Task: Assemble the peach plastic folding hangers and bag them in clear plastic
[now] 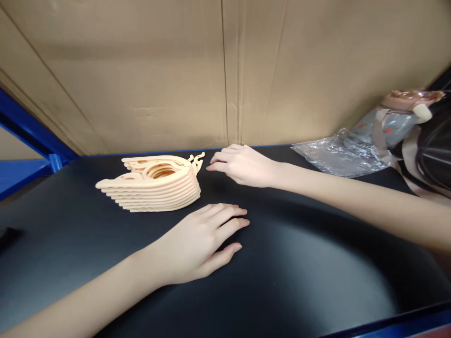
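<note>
A stack of several cream plastic hangers [158, 188] lies on the black tabletop [268, 291], left of centre, hooks pointing right. My left hand [200, 241] rests palm down in front of the stack's right end, its fingers apart and pointing right, with nothing held. Beyond it, my right hand [243, 165] is just right of the hanger hooks, a small gap between them. Its fingers are slightly bent and spread, and nothing shows in them; the palm side is hidden.
Cardboard [158, 75] stands along the back edge. At the right lie a crumpled clear plastic bag [340, 152], a bottle with a pink lid and strap [391, 119], and a black item [435, 145]. A blue metal frame [24, 122] borders the left side.
</note>
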A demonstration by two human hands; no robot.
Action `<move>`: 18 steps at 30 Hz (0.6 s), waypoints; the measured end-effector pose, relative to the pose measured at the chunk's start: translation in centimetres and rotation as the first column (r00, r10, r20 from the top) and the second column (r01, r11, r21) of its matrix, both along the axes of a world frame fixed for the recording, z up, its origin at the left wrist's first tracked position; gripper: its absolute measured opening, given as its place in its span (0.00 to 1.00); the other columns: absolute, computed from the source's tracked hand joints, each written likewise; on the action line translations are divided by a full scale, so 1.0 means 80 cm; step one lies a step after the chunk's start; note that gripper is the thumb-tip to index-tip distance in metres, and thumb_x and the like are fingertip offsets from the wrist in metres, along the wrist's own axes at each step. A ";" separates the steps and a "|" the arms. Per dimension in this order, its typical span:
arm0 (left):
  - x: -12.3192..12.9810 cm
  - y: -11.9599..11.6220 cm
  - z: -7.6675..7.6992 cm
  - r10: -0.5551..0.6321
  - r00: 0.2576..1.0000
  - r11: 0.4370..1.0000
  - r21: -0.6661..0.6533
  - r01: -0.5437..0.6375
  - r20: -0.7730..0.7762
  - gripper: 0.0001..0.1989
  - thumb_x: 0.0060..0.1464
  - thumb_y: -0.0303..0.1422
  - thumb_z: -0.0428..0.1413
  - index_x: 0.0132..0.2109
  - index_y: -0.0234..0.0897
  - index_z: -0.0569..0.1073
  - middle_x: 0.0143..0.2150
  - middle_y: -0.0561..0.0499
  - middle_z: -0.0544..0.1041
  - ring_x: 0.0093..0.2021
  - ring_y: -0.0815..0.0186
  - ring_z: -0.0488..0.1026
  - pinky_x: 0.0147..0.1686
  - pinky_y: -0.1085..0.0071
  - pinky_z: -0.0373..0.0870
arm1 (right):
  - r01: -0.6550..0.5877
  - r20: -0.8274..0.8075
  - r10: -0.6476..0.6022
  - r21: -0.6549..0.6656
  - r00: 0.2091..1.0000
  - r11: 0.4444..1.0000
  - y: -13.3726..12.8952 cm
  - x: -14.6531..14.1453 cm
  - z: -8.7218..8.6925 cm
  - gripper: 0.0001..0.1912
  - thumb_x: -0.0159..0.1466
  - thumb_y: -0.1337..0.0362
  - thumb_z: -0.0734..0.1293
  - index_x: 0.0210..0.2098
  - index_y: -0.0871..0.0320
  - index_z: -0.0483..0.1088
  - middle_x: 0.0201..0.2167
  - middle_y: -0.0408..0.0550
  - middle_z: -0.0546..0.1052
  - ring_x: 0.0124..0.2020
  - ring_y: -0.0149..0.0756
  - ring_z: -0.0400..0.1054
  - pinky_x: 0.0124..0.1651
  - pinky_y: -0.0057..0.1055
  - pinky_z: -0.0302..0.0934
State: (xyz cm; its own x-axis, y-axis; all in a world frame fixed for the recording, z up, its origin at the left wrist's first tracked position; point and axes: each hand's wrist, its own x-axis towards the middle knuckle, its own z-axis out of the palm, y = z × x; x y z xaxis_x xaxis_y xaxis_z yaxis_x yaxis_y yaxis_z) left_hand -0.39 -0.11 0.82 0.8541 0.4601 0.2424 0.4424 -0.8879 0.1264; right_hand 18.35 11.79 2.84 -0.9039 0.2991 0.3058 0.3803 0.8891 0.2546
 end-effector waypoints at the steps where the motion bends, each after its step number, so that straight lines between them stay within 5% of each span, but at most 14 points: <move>1: 0.000 0.000 0.000 -0.001 1.000 1.000 -0.004 0.001 0.002 0.17 0.66 0.34 0.48 0.57 0.33 0.71 0.59 0.40 0.73 0.57 0.53 0.71 0.55 0.56 0.71 | -0.010 -0.008 0.010 0.009 1.000 1.000 0.011 -0.012 -0.005 0.21 0.65 0.78 0.58 0.54 0.62 0.70 0.52 0.55 0.75 0.49 0.43 0.69 0.49 0.40 0.60; 9: -0.001 0.000 -0.001 0.006 1.000 0.999 -0.041 -0.006 0.011 0.17 0.66 0.33 0.49 0.58 0.33 0.71 0.60 0.41 0.73 0.59 0.54 0.70 0.57 0.57 0.69 | -0.117 -0.017 0.116 -0.147 0.993 0.982 0.052 -0.061 -0.029 0.26 0.61 0.81 0.59 0.55 0.60 0.70 0.55 0.56 0.74 0.52 0.47 0.69 0.51 0.45 0.64; 15: -0.002 -0.001 0.000 0.004 1.000 0.999 -0.048 -0.004 0.016 0.17 0.65 0.33 0.50 0.58 0.33 0.71 0.60 0.40 0.73 0.59 0.53 0.70 0.57 0.56 0.69 | -0.037 -0.046 0.027 -0.241 0.999 0.970 0.047 -0.032 -0.031 0.27 0.59 0.82 0.58 0.53 0.60 0.73 0.56 0.55 0.74 0.52 0.45 0.72 0.50 0.41 0.69; 18: -0.001 -0.001 0.000 0.005 1.000 0.999 -0.050 -0.004 0.013 0.17 0.66 0.33 0.49 0.58 0.33 0.71 0.60 0.41 0.73 0.58 0.54 0.70 0.57 0.57 0.69 | -0.022 -0.052 0.008 -0.269 0.999 0.963 0.027 -0.002 -0.033 0.31 0.58 0.84 0.57 0.58 0.63 0.69 0.60 0.57 0.71 0.57 0.44 0.70 0.57 0.41 0.67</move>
